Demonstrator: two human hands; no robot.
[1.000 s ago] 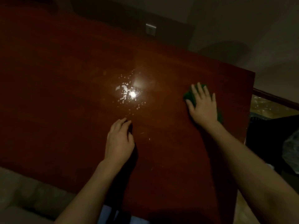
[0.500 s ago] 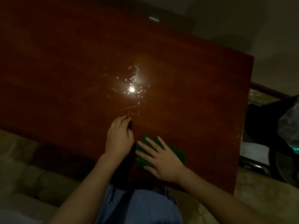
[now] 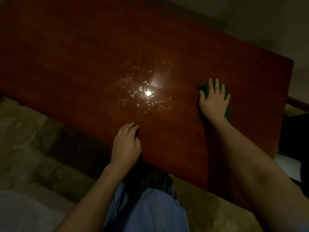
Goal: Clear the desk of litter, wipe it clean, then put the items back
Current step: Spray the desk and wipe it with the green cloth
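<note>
A dark red wooden desk [image 3: 83,56] fills most of the view, its top bare and glossy. Wet smears and droplets [image 3: 147,96] shine under a light reflection near its middle. My right hand [image 3: 214,99] lies flat with fingers spread, pressing a green cloth [image 3: 228,111] onto the desk near its right edge. Only the cloth's edges show around the hand. My left hand [image 3: 126,144] rests on the desk near the front edge, fingers loosely bent, holding nothing.
The desk's right edge [image 3: 284,106] drops off close to the cloth. Dark objects [image 3: 297,131] stand on the floor to the right. Pale tiled floor [image 3: 25,139] lies to the left and below. My blue trouser leg [image 3: 147,210] is at the front edge.
My right hand has swept the green cloth from the front edge, beside my left hand, back out to the right side of the desk. The left hand has stayed in place.
</note>
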